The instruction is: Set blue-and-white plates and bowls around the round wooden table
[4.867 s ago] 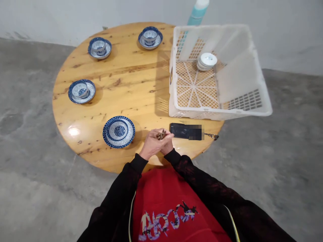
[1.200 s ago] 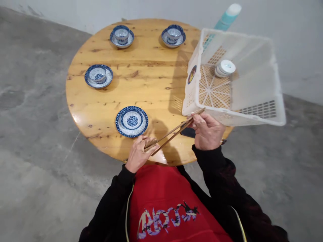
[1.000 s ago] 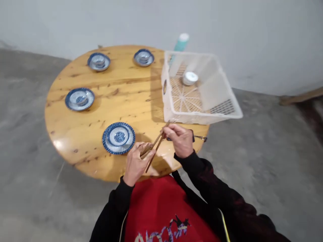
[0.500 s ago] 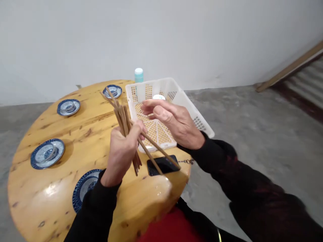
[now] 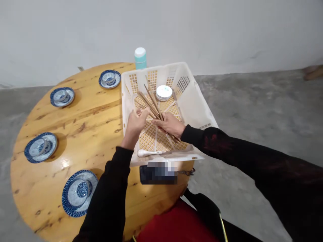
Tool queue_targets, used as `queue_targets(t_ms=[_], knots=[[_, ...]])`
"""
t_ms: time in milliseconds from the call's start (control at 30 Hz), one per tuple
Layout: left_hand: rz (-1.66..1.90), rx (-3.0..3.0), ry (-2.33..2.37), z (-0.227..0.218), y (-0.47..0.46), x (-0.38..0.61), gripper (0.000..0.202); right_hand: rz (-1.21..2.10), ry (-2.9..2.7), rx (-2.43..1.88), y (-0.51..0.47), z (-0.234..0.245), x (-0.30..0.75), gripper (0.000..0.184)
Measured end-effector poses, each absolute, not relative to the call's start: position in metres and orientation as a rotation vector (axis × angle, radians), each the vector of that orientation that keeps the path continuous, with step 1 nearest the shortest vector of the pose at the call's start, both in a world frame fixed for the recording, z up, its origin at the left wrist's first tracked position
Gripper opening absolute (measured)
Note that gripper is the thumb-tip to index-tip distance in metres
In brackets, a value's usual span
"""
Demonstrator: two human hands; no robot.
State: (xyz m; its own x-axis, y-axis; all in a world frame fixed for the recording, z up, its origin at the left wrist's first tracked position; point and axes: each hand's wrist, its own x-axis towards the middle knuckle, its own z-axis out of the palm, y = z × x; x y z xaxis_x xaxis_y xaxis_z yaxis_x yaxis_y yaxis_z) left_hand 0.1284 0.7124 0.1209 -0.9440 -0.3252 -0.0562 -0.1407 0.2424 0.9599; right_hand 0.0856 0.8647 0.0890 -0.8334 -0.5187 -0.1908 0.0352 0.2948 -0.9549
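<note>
While our right hand (image 5: 170, 125) is wrapped firmly around a loose bunch of brown chopsticks (image 5: 145, 101) in the head view, our left hand (image 5: 137, 122) is beside them with its fingers curled and nearly pinched together. We cannot tell whether that left hand grips any sticks or only touches the bunch. The chopsticks slant through our right fist: their upper ends fan out up and to the left, past our left fingertips, and their lower ends poke out below the right palm. Both hands are over the white plastic crate (image 5: 194, 104), where we see a stack of small white dishes (image 5: 164, 92) beyond the sticks and a white spoon (image 5: 148, 153) near the front wall. Just outside that wall, we have a dark phone (image 5: 143, 174) on the wooden table (image 5: 88, 134), partly blurred out.
</note>
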Motion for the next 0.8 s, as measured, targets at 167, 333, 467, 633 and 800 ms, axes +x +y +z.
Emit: queue_targets(t_ms=[167,333,467,633,800], knots=[[-1.014,0.229,-2.723,0.114,0.709,0.195,0.039,-0.245,2.520,-0.616,0.882,0.031,0.071,0.018],[-0.616,0.102,-2.781,0.109,0.707,0.239,0.032,0.037,2.420,-0.702,0.889,0.008,0.087,0.032],[-0.553,0.132,-2.738,0.097,0.706,0.248,0.029,0.126,2.441,-0.763,0.886,0.007,0.099,0.038],[-0.522,0.123,-2.770,0.090,0.712,0.250,0.026,0.207,2.419,-0.798,0.882,0.014,0.103,0.041],[-0.498,0.100,-2.774,0.091,0.715,0.252,0.024,0.229,2.419,-0.792,0.887,0.021,0.100,0.039]])
